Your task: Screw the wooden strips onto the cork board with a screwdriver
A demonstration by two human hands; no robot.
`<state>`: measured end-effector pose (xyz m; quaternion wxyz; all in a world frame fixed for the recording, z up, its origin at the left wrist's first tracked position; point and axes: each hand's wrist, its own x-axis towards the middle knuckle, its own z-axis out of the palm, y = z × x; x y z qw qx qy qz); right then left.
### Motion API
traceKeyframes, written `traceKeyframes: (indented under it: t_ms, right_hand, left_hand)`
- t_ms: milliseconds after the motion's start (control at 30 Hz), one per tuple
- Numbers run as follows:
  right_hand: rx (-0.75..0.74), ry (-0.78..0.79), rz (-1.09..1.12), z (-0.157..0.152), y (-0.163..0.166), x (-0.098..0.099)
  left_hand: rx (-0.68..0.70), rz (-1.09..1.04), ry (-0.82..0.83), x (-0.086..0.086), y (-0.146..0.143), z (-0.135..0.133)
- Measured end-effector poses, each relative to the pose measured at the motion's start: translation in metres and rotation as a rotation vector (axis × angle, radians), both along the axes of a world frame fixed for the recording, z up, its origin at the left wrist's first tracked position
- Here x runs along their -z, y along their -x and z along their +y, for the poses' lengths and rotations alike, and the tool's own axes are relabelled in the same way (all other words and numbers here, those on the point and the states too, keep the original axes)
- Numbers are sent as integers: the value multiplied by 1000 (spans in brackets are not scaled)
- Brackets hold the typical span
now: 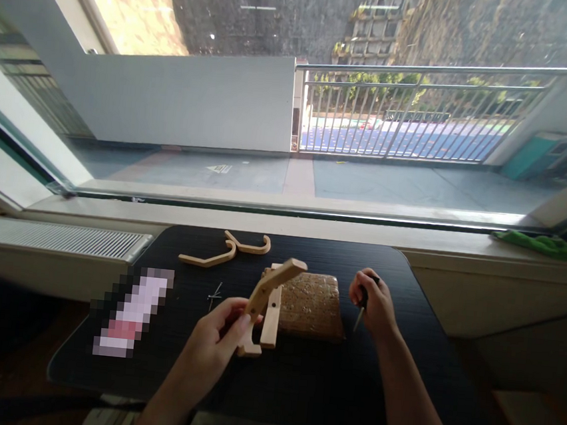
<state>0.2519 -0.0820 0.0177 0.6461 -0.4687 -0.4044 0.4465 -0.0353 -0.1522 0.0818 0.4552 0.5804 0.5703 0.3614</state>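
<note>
My left hand is closed round an angled wooden hook piece with dark holes, its upper end raised. Just behind it, a straight wooden bar with a dark hole lies against the left side of a brown slab, which looks wrapped in shiny tape. Whether the piece and the bar are joined I cannot tell. To the right of the slab, my right hand grips a screwdriver by its dark handle, the shaft pointing down and apart from the wood.
Two more curved wooden hooks lie at the back left of the black table. Several thin screws rest left of my left hand. A blurred pinkish item is at the table's left. A green cloth sits on the windowsill.
</note>
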Motion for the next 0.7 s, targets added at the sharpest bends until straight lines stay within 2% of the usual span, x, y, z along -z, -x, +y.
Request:
traceKeyframes:
  t_ms: [133,233,333,400,467,567,700]
  right_hand:
    - [-148,16,-75,-13,5,-10]
    - [-246,30,-151,-37,5,-29]
    - [-330,-47,-508,-68,5,-52]
    - [-388,-82,-656,-87,7,-61]
    - [-391,-100,-741,-100,9,-62]
    - [-294,-132,-851,-112,11,-51]
    - [-254,-199,-930,-126,16,-39]
  left_hand:
    - [28,100,-34,-6,2,-3]
    - [-13,163,-82,-7,6,-6]
    - [-7,192,-99,-5,6,-6]
    - [22,206,-112,-4,5,-6]
    - [50,226,-125,-3,3,-6]
    - [88,245,-122,-4,2,-8]
    - [101,225,-109,-5,5,-15]
